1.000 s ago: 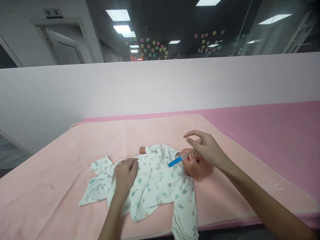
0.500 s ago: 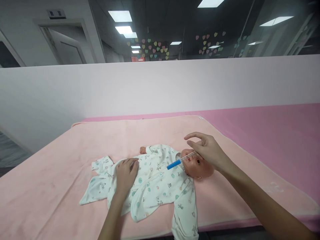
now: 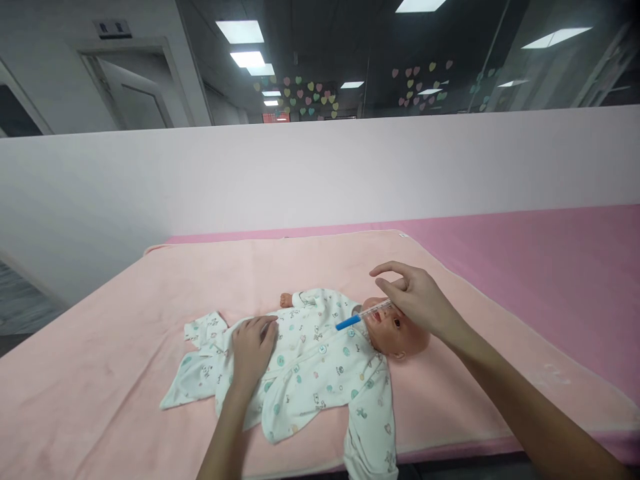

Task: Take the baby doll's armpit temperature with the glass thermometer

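Note:
A baby doll (image 3: 405, 337) lies on its back, its head toward the right, dressed in a white patterned suit (image 3: 310, 363). Flat on the lower part of the suit rests my left hand (image 3: 254, 347), fingers stretched and holding nothing. My right hand (image 3: 417, 293) hovers over the doll's face, closed on the end of a thin clear thermometer (image 3: 374, 309) with a blue end. That blue end points left, above the doll's chest. The thumb and index finger are apart; the other fingers, which pinch the thermometer, are partly hidden.
A peach blanket (image 3: 120, 333) lies beneath the doll on a pink padded surface (image 3: 540, 267). Behind it runs a low white wall (image 3: 320, 173), with dark glass above. The near edge of the bed passes under the doll's sleeve.
The blue end of the thermometer has swung slightly upward, and my right hand has shifted a little. My left hand and the doll stay put.

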A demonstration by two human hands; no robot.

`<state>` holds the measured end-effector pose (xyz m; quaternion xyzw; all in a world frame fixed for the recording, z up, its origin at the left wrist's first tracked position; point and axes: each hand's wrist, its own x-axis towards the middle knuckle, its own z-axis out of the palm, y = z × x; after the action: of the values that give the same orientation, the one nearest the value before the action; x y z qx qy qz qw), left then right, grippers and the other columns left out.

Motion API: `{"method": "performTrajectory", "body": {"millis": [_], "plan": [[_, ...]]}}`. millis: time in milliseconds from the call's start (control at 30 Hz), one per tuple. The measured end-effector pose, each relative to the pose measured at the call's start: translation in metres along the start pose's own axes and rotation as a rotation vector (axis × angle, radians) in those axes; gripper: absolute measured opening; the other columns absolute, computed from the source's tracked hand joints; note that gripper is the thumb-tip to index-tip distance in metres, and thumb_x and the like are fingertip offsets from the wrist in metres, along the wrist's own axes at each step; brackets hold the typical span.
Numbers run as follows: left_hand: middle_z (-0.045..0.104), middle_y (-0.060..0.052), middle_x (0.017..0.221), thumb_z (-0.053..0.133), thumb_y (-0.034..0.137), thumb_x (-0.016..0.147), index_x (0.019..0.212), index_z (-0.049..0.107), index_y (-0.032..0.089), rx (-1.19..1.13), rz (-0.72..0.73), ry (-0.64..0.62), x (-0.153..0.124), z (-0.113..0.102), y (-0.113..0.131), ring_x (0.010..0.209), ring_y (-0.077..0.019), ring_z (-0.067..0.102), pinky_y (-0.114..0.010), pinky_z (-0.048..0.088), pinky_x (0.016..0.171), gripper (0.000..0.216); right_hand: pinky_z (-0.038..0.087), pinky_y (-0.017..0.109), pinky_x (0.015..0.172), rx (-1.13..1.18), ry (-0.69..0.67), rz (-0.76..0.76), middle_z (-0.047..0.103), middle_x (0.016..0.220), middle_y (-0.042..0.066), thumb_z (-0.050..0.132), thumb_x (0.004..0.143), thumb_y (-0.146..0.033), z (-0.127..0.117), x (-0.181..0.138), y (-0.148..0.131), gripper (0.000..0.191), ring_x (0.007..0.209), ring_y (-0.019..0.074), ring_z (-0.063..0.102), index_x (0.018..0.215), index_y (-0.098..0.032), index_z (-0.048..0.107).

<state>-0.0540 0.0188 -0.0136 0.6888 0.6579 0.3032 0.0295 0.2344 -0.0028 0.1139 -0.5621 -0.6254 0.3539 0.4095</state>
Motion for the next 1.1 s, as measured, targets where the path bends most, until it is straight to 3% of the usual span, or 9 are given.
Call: {"method": "performTrajectory", "body": {"millis": [367,467,633,1000,1100], "plan": [[0.066,-0.002,0.098,0.036,0.037,0.084,0.091,0.064,0.025,-0.007,-0.007,0.001,-0.001,0.000,0.001,0.097,-0.0228,0.054,-0.038,0.032,0.087,0.031,0.028,0.020,0.038,-0.126,-0.069,-0.023,0.043,0.037,-0.007,0.048,0.075,-0.033,0.001,-0.002,0.002,0.021,0.033,0.0100,0.041,0.085,-0.020,0.061],[0.066,-0.001,0.098,0.037,0.037,0.084,0.090,0.064,0.025,0.003,-0.009,0.004,-0.001,0.000,0.001,0.097,-0.0229,0.054,-0.038,0.032,0.087,0.031,0.029,0.020,0.039,-0.098,-0.132,-0.014,0.042,0.036,-0.008,0.049,0.075,-0.034,0.003,-0.004,0.000,0.021,0.033,0.0097,0.041,0.085,-0.020,0.061],[0.066,-0.002,0.098,0.036,0.037,0.084,0.090,0.065,0.025,0.008,-0.009,0.010,-0.002,0.001,0.002,0.096,-0.0224,0.055,-0.037,0.033,0.087,0.031,0.029,0.020,0.039,-0.082,-0.120,0.016,0.041,0.034,-0.008,0.050,0.073,-0.035,0.004,-0.004,-0.001,0.022,0.033,0.0095,0.040,0.084,-0.019,0.061],[0.066,-0.001,0.097,0.036,0.037,0.083,0.090,0.064,0.024,0.024,0.022,-0.003,0.002,0.000,0.000,0.094,-0.0217,0.055,-0.036,0.036,0.085,0.032,0.027,0.021,0.042,-0.193,0.095,0.020,0.045,0.041,-0.004,0.048,0.073,-0.032,-0.007,-0.015,0.024,0.023,0.038,0.0094,0.036,0.082,-0.018,0.063],[0.067,-0.002,0.097,0.035,0.038,0.083,0.090,0.064,0.024,0.027,0.037,-0.004,0.004,0.001,-0.001,0.094,-0.0222,0.056,-0.036,0.036,0.086,0.034,0.023,0.021,0.041,-0.305,0.171,0.009,0.036,0.040,-0.006,0.048,0.073,-0.032,-0.014,-0.023,0.032,0.021,0.038,0.0086,0.029,0.077,-0.020,0.064]]}}
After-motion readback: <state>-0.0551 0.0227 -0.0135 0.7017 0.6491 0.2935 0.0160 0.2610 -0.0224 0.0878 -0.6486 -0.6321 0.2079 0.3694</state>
